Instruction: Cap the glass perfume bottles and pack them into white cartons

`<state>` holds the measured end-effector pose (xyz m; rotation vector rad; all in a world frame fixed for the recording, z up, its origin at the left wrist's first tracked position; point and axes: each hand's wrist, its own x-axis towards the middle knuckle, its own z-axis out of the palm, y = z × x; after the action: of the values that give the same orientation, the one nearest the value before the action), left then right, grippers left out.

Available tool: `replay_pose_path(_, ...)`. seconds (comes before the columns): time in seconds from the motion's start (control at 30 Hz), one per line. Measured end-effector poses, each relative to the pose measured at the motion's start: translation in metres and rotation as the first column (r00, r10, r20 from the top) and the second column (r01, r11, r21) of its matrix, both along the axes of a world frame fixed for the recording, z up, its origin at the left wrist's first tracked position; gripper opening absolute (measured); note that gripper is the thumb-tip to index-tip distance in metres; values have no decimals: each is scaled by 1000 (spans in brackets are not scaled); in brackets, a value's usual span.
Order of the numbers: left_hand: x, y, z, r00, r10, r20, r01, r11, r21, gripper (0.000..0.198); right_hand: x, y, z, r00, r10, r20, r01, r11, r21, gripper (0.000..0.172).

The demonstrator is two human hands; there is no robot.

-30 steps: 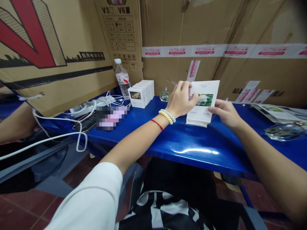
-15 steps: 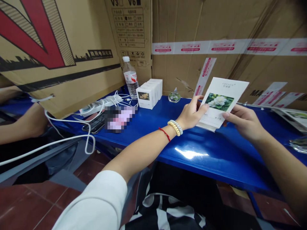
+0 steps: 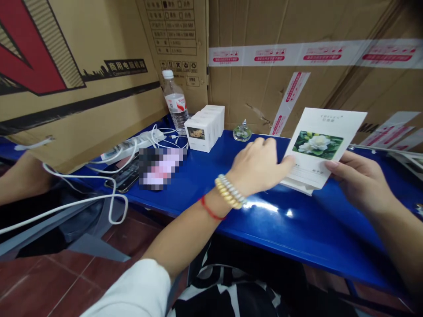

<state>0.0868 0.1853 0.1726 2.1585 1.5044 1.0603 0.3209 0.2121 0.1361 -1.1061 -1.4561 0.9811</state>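
Note:
A white paper box with a picture of a white flower is held up over the blue table by my right hand, the thumb on its front and the fingers behind. It looks flat, and a flap shows at its lower edge. My left hand is just left of it, slightly blurred, thumb apart from the bent fingers and the thumb tip by the box's left edge. Whether the thumb touches it, I cannot tell. Behind my left hand a small glass bottle with a pointed stopper stands on the table.
Several small white boxes stand in a row beside a water bottle. Phones, a power strip and white cables lie at the left. Cardboard walls enclose the blue table. Another person's arm shows far left.
My left hand has come off the box's front and shifted left, toward the glass bottle. My right hand still holds the box, which appears farther right. The view has shifted slightly.

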Motion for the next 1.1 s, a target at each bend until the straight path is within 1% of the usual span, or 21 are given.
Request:
replay_pose_path(0.03,-15,-11,3,999,45,-20,-44,999,24,27,0,-1,0,1000,-1,0,1,1000,4,40)
replay_pose_path(0.07,-33,-23,2,991,134,4,-134,989,62,21,1,-1,1,1000,3,-1,-3,1000,12,39)
replay_pose_path(0.1,-53,-35,-3,967,252,48,-256,959,123,17,1,-3,1,1000,10,-4,-9,1000,23,38)
replay_pose_path(0.13,-75,-45,-11,916,390,99,-402,893,202,15,0,-4,2,1000,18,-8,-18,999,36,36)
replay_pose_path(0.17,-98,-55,-22,831,534,160,-556,783,277,12,0,-6,3,999,31,-9,-30,998,51,34)
replay_pose_path(0.2,-122,-64,-35,731,652,201,-677,656,333,10,-1,-8,4,999,47,-8,-47,997,64,32)
replay_pose_path(0.23,-144,-71,-47,630,744,222,-760,532,372,10,-2,-10,5,998,63,-5,-62,995,77,30)
replay_pose_path(0.3,-183,-84,-67,474,871,132,-840,402,365,22,-4,-14,7,996,87,-1,-87,992,93,27)
replay_pose_path(0.37,-210,-96,-78,342,940,-1,-889,324,325,38,-6,-17,10,994,106,-9,-104,990,96,27)
replay_pose_path(0.4,-219,-101,-80,303,952,-51,-905,304,298,45,-8,-19,11,993,114,-18,-112,989,96,27)
replay_pose_path(0.43,-226,-105,-80,282,955,-93,-917,296,268,51,-9,-21,12,992,122,-27,-119,988,95,27)
replay_pose_path(0.47,-230,-108,-79,277,953,-124,-923,300,243,56,-10,-23,14,991,130,-36,-126,987,94,26)
replay_pose_path(0.6,-236,-110,-77,329,925,-193,-912,364,191,62,-12,-26,17,989,142,-44,-137,984,110,26)
replay_pose_path(0.67,-238,-106,-80,347,918,-194,-906,381,186,60,-12,-27,17,990,140,-35,-135,984,113,25)
replay_pose_path(0.7,-239,-103,-82,348,919,-187,-907,380,182,59,-12,-27,16,990,137,-32,-133,985,113,25)
replay_pose_path(0.87,-242,-95,-89,306,939,-158,-929,331,166,56,-9,-28,14,991,133,-23,-130,985,112,26)
replay_pose_path(0.97,-240,-96,-91,290,947,-140,-932,313,183,61,-9,-28,14,992,127,-17,-124,986,114,27)
replay_pose_path(1.03,-238,-97,-91,272,955,-119,-941,290,176,66,-10,-28,15,993,120,-14,-117,986,115,27)
replay_pose_path(1.1,-234,-99,-89,273,957,-95,-943,286,170,68,-11,-28,16,994,112,-10,-110,989,104,26)
